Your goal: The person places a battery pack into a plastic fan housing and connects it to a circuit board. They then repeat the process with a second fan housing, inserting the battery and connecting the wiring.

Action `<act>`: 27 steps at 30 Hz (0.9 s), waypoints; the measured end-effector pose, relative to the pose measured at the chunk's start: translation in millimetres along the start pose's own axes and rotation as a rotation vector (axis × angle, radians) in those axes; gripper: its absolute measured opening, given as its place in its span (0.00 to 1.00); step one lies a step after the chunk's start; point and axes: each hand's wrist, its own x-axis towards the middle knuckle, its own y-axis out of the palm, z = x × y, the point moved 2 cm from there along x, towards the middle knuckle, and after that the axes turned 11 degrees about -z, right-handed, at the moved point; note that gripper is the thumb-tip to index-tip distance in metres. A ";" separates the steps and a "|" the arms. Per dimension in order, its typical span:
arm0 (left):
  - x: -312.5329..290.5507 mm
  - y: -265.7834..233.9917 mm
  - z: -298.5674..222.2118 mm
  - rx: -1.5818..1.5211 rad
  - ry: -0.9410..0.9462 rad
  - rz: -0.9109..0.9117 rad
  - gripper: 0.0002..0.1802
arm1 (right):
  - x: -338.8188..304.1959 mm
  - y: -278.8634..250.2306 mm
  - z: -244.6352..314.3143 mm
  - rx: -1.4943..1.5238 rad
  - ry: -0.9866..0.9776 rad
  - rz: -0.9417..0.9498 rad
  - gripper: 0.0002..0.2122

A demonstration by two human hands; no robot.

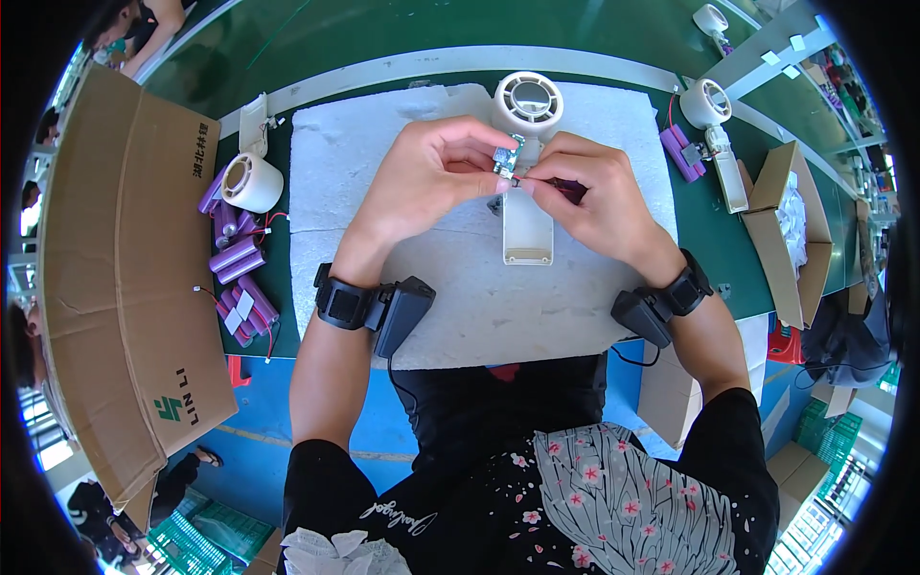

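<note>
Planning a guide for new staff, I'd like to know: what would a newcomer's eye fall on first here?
Probably the left hand holding a small circuit board, top center, with the right hand pinched at its lower end. Beyond them, the round white fan head stands out at the pale mat's far edge. Next might come the large cardboard box at far left and the purple cylinders beside it.

You're in an assembly workshop: circuit board (pixel 507 159) at twelve o'clock, battery packs (pixel 237 260) at nine, crates (pixel 830 433) at four.

Circuit board (pixel 508 159) above mat (pixel 460 297) — batteries (pixel 237 260) left
</note>
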 end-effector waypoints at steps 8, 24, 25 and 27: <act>-0.4 2.3 0.5 0.028 0.024 -0.018 0.17 | -0.1 2.2 -0.4 0.008 -0.087 -0.034 0.02; -0.6 13.0 2.0 0.122 0.135 -0.089 0.22 | 0.6 1.5 0.1 -0.009 0.037 -0.131 0.18; -0.7 13.2 2.3 0.111 0.133 -0.101 0.21 | 0.7 0.8 0.1 -0.010 0.043 -0.126 0.17; -1.0 13.4 3.2 0.088 0.131 -0.126 0.19 | 0.2 0.3 -0.9 -0.010 0.049 -0.120 0.17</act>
